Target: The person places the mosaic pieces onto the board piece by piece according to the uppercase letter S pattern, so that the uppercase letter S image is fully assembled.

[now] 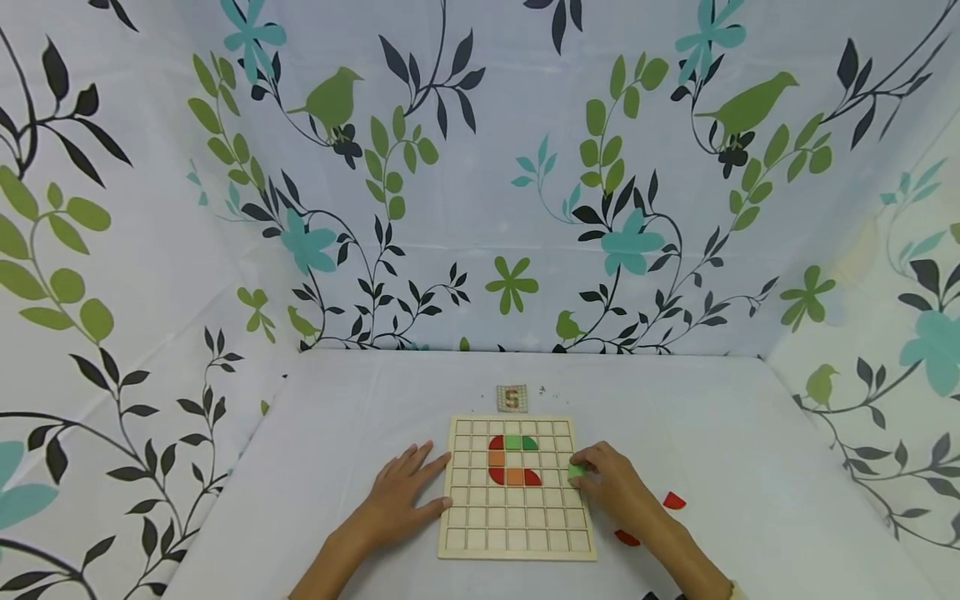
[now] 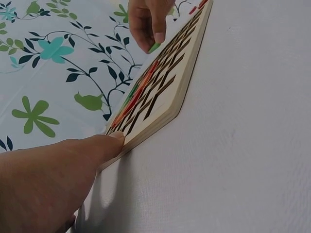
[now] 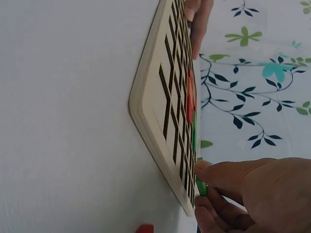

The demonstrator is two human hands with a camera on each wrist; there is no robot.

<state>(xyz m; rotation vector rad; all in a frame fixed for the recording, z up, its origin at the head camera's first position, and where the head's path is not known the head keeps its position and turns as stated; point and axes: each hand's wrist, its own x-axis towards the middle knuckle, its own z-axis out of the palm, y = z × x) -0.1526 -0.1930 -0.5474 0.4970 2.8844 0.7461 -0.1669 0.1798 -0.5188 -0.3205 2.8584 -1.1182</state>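
A square wooden grid board lies flat on the table, with red, orange and green tiles set in its upper cells in a curved row. My left hand rests at the board's left edge, fingers spread, the thumb touching the rim in the left wrist view. At the right edge my right hand pinches a light green tile between thumb and fingers. The right wrist view shows that green tile held beside the board's edge.
Behind the board lies a small pattern card with an S-like figure on a grid. Two loose red pieces, one right of the right forearm and another beside it, lie on the white cloth. A dark object shows at the bottom edge.
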